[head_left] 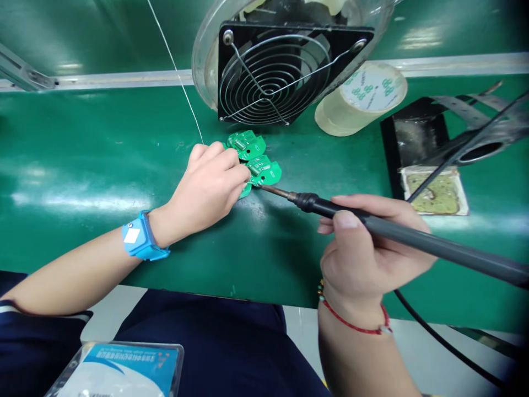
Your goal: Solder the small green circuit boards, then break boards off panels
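My right hand (pixel 372 242) is closed around the grey handle of a soldering iron (pixel 397 231). The iron's tip touches or nearly touches the lower edge of a green circuit board (pixel 266 172). Closed in a pinch, my left hand (pixel 219 179) grips solder wire (pixel 177 71), which hangs down from above into the fingers; a short end shows beside the iron's tip. A second green board (pixel 247 144) lies just behind, and part of another peeks out below my left fingers. The fingers hide the boards' left side.
A fan with a wire guard (pixel 268 82) stands behind the boards. To its right are a roll of clear tape (pixel 355 105) and an iron stand (pixel 413 132) with a yellowish sponge (pixel 432 192). The iron's black cable (pixel 446 353) hangs over the front edge of the green bench (pixel 103 149).
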`<state>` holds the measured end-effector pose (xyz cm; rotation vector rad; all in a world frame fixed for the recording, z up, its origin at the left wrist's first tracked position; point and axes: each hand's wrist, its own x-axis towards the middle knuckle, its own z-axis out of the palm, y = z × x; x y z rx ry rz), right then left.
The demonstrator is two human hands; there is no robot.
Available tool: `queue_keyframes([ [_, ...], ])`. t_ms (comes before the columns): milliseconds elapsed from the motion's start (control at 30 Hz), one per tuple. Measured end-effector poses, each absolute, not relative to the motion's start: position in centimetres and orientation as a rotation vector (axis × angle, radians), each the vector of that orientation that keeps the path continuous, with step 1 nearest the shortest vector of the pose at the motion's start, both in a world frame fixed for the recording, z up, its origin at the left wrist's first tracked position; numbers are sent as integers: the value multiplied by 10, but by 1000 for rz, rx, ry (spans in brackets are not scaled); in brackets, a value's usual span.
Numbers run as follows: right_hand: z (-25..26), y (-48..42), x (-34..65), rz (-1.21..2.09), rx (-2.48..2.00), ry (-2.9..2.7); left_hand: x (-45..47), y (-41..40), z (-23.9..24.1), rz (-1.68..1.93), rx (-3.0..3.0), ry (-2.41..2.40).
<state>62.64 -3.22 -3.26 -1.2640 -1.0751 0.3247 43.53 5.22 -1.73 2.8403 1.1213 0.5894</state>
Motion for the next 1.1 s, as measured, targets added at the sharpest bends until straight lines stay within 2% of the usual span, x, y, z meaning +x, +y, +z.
queue_keyframes([
  [300,-33,-33,625,324,-1304,-1039,439,56,-17,587,2836,1111],
  [733,-22,-36,625,413,-1354,-1067,450,59,-9,406,2859,1095],
  [1100,-27,-36,627,315,-1316,-1054,436,68,0,497,2867,1207],
])
